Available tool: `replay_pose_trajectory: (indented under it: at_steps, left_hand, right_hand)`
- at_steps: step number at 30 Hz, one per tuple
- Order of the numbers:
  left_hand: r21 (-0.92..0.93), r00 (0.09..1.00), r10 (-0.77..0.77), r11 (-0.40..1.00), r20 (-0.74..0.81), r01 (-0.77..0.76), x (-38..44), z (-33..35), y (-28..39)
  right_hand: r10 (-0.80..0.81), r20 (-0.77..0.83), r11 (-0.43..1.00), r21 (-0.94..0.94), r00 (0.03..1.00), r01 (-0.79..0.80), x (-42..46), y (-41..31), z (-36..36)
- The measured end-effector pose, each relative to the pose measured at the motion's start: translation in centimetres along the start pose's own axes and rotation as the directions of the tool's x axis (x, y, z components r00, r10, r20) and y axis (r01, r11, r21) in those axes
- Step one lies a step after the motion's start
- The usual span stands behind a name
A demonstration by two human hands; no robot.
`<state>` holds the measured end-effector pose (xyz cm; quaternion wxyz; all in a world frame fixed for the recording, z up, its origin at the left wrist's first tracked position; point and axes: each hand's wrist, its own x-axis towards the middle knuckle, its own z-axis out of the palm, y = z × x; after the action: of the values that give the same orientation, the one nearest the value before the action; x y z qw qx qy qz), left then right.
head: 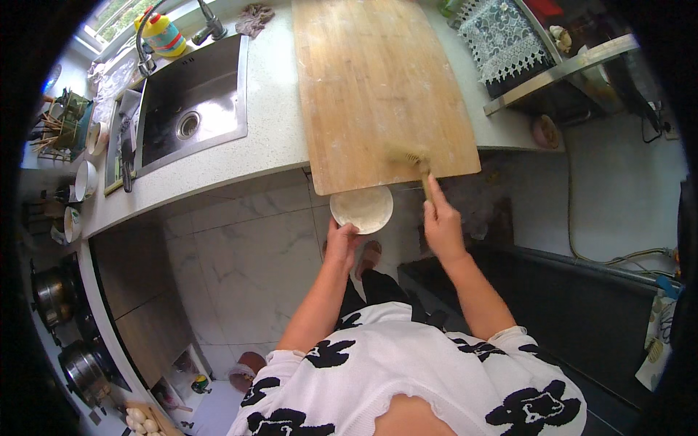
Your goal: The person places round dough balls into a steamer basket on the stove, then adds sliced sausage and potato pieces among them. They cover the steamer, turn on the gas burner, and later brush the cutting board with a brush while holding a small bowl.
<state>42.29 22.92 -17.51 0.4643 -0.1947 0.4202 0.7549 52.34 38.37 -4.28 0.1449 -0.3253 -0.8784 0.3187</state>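
My left hand (343, 242) grips a white bowl (366, 206) by its near rim, the thumb over the edge. Pale powder that looks like flour lies in the bowl, which is just under the front edge of a large wooden board (381, 92). In my right hand (444, 223) is a small brush (424, 169) with a wooden handle, held by that handle. Its bristle end, blurred, is over the board's front part near the right corner. Faint white dusting shows on the board's surface.
Left of the board is a stainless steel sink (191, 103) with a faucet (210, 27) and a yellow bottle (166, 38) behind it. Bowls (85, 180) line the left counter, with metal pots (54, 294) nearer. A metal-edged shelf (561, 71) stands at right; a dark surface (523, 300) lies below.
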Motion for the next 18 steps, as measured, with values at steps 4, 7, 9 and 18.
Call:
replay_pose_trajectory:
  at_steps: [4, 7, 9, 18]
  left_hand:
    - [0.009, 0.999, -0.035, 0.999, -0.029, 0.035, -0.3, -0.3, 0.0]
    - [-0.013, 0.999, -0.032, 0.999, -0.031, 0.032, -0.5, -0.5, -0.1]
    - [-0.013, 1.000, -0.016, 1.000, -0.026, 0.016, -0.4, -0.6, -0.2]
    - [-0.025, 0.999, 0.007, 1.000, -0.032, -0.008, -0.2, -1.6, -0.4]
  right_hand:
    - [-0.118, 0.081, 0.992, 0.053, 0.990, 0.114, -5.9, -1.9, 1.5]
    - [-0.044, 0.036, 0.989, 0.145, 0.998, 0.038, -5.3, -3.0, 0.1]
    - [0.205, 0.088, 0.972, 0.098, 0.975, -0.213, -3.3, -2.7, -1.1]
    - [0.098, 0.066, 0.966, 0.233, 0.993, -0.111, -5.3, -1.9, 0.2]
